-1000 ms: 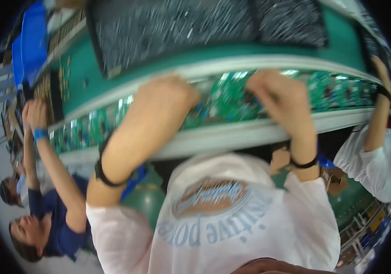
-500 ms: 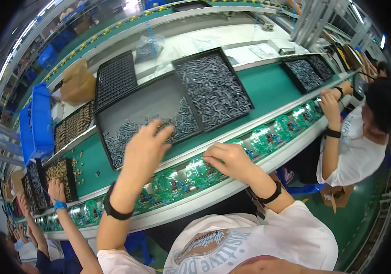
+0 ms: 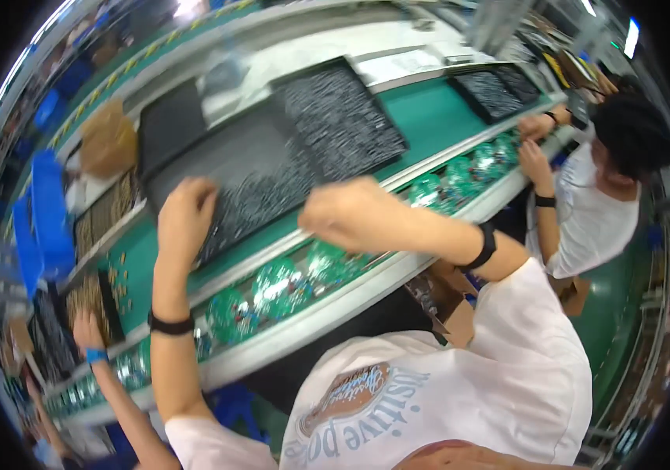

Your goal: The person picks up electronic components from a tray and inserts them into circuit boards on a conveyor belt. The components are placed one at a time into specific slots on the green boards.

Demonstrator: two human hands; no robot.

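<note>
My left hand, a black band at its wrist, is over the front left of a black tray. Its fingers curl toward the thumb; anything between them is too small to make out. Small dark grey cylindrical parts lie loose in that tray. My right hand hovers above the conveyor near the tray's front edge. Motion blurs its fingers, which look pinched together; what they hold is hidden. Below both hands, round green boards with small red and blue components sit in a row on the conveyor.
A second black tray full of grey parts adjoins on the right. Beyond stand a blue bin, a brown bag and an empty-looking dark tray. Co-workers' hands are at the left and right along the line.
My left hand has moved left and toward me off the heap of grey parts, and its fingers have curled in. My right hand has risen up and left from the boards. The view has shifted.
</note>
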